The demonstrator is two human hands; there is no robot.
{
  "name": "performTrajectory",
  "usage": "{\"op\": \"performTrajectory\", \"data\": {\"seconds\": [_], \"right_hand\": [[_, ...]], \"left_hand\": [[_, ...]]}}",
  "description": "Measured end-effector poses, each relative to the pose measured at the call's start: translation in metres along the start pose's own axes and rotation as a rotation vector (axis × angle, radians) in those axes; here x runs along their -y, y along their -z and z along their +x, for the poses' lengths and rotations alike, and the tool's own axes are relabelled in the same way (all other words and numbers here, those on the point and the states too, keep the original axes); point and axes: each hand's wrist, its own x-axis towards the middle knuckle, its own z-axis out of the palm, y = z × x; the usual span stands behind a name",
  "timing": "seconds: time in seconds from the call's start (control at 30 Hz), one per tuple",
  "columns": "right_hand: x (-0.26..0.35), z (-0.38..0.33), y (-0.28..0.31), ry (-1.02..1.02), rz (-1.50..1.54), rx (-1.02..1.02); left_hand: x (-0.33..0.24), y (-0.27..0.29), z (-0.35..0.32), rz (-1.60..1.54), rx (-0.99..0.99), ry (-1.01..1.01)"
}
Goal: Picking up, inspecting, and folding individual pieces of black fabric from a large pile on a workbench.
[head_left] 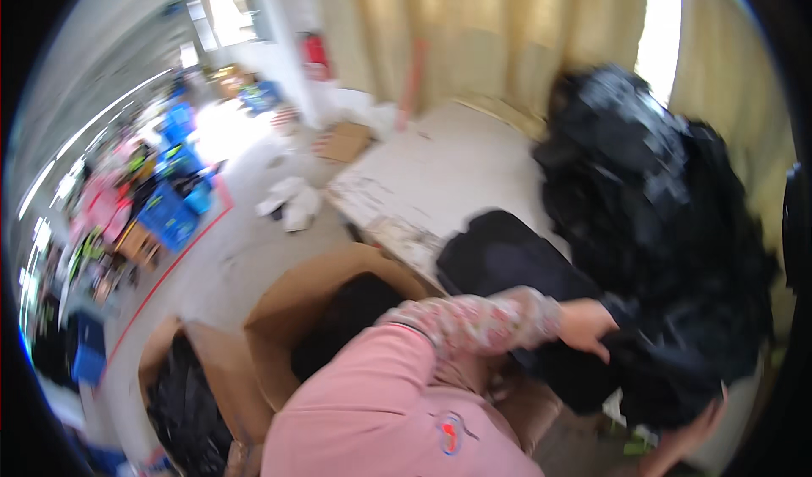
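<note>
My left hand (587, 326) reaches across to the right, its floral sleeve over the forearm, and grips the edge of a black cloth bundle (668, 363). Its fingertips are partly hidden by the dark material. Lower and further right, my right hand (695, 433) holds the bottom of the same bundle, thumb up along its side. Motion blur hides the bundle's exact shape. Just left of it, a stack of dark folded cloth (516, 253) lies on the edge of a white tabletop (474, 160), partly covered by my left forearm.
A large heap of black plastic and cloth (643, 181) rises behind my hands, beside beige curtains (474, 37). Open cardboard boxes (279, 308) with black contents stand on my left. White cloth (292, 204) lies on the floor; blue crates (169, 215) stand beyond a red line.
</note>
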Motion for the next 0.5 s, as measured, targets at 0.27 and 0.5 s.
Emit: {"op": "performTrajectory", "data": {"seconds": [0.27, 0.5], "right_hand": [[0.056, 0.025, -0.059, 0.498, -0.271, -0.017], [-0.024, 0.042, -0.081, 0.169, -0.537, 0.629]], "left_hand": [[0.006, -0.002, -0.016, -0.912, 0.089, 0.467], [-0.014, -0.018, -0.014, -1.441, 0.391, 0.248]]}}
